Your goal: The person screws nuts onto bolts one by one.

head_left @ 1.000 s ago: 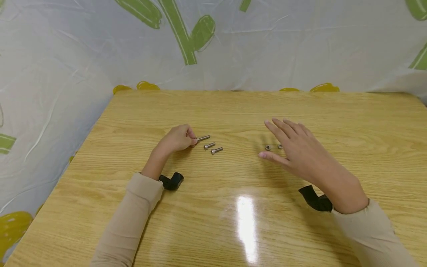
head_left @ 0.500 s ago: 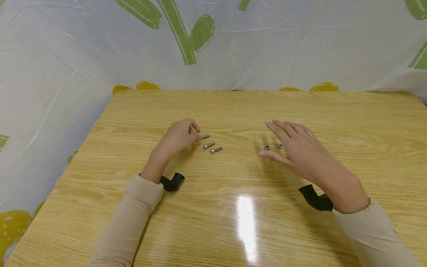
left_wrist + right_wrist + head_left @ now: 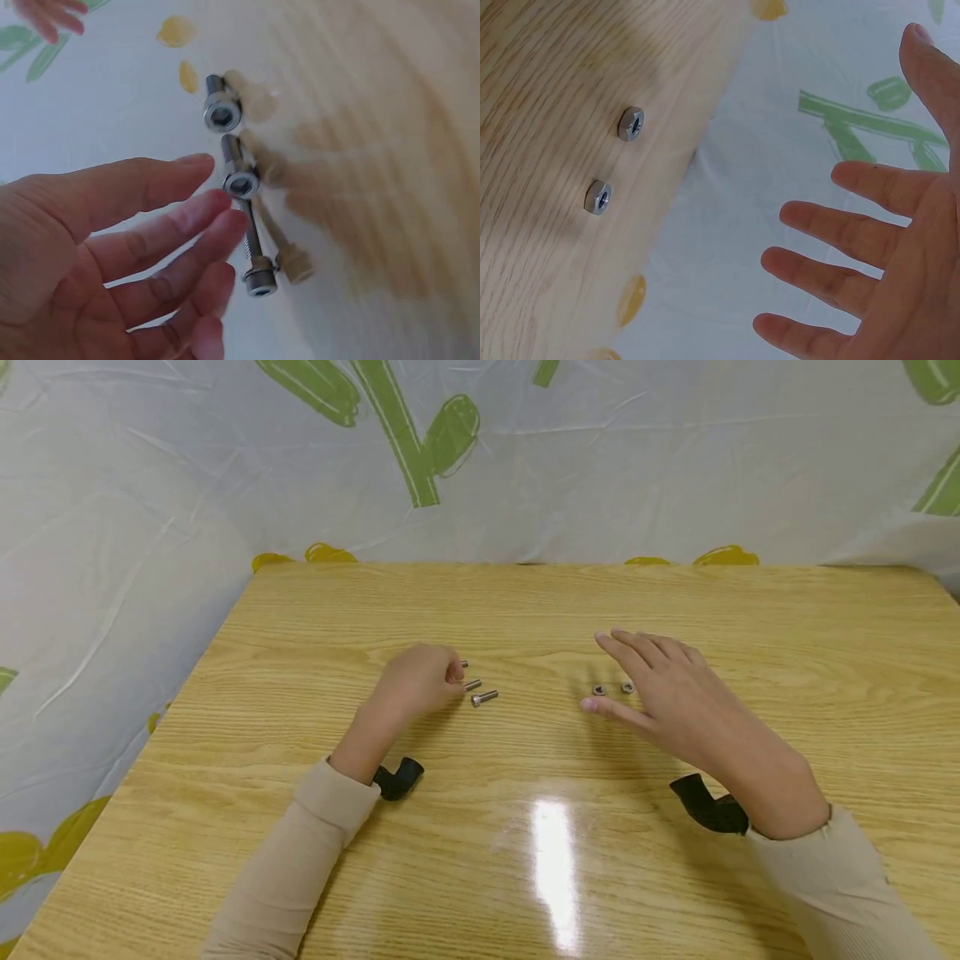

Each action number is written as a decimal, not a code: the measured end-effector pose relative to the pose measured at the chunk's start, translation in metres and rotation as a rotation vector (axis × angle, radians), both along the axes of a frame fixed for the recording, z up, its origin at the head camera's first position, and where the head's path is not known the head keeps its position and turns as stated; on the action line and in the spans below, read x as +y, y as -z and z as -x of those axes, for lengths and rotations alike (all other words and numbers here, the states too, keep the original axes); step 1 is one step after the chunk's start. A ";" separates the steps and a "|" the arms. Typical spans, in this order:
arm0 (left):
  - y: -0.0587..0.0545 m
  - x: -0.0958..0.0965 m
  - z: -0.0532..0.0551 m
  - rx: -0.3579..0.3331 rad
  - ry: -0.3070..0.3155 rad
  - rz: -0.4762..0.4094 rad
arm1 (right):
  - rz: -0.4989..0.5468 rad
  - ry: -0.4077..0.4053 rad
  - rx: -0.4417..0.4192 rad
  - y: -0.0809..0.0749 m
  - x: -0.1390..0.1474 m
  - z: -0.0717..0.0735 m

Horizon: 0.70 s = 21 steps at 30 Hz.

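Note:
Three metal socket-head bolts lie in a row on the table. My left hand (image 3: 420,681) is at the middle bolt (image 3: 240,180), with thumb and fingertips just beside its head and a gap between them. Partly hidden behind that hand in the head view is the longer far bolt (image 3: 259,274), close to the fingertips in the left wrist view. The near bolt (image 3: 485,697) lies uncovered. My right hand (image 3: 675,697) is held over the table with straight, spread fingers and holds nothing. Two hex nuts, a left nut (image 3: 599,690) and a right nut (image 3: 627,687), lie near its thumb and fingers.
The wooden table (image 3: 525,610) ends at a pale sheet (image 3: 600,485) with green and yellow plant prints. Black curved pieces stick out at the left wrist (image 3: 399,778) and the right wrist (image 3: 708,806).
From the far bolt, my left hand has lifted off, then come down to the right and nearer, to the middle bolt. The right hand has stayed in place.

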State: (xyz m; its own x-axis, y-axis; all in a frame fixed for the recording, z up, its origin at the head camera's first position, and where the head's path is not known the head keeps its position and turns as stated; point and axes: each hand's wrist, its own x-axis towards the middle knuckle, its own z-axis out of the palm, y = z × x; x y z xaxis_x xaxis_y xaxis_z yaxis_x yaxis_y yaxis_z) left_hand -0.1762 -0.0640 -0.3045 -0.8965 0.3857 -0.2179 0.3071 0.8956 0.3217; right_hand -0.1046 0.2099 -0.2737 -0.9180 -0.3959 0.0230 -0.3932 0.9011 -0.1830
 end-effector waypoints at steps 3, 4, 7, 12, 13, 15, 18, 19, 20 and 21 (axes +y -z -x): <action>0.004 0.002 -0.001 0.007 0.003 0.033 | 0.001 0.000 -0.005 -0.001 0.000 0.000; 0.005 0.003 -0.001 0.010 0.004 0.043 | 0.002 -0.001 -0.007 -0.001 -0.001 0.000; 0.007 0.004 -0.001 0.026 0.002 0.061 | 0.002 -0.002 -0.011 -0.001 -0.001 0.000; 0.008 0.005 -0.002 0.027 -0.011 0.061 | 0.003 -0.004 -0.009 -0.002 -0.001 0.000; 0.008 0.005 -0.002 0.024 -0.013 0.060 | 0.003 -0.006 -0.007 -0.002 -0.001 0.000; 0.007 0.006 -0.002 0.022 -0.017 0.063 | 0.003 -0.005 -0.008 -0.002 -0.001 0.000; 0.006 0.005 -0.002 0.027 -0.020 0.060 | 0.004 -0.004 -0.008 -0.003 0.000 0.000; 0.005 0.005 -0.002 0.028 -0.022 0.056 | 0.004 -0.004 -0.007 -0.003 0.000 0.000; 0.004 0.005 -0.003 0.029 -0.021 0.050 | 0.004 -0.003 -0.007 -0.003 0.000 0.000; 0.003 0.004 -0.003 0.028 -0.023 0.039 | 0.006 -0.003 -0.007 -0.003 0.000 0.000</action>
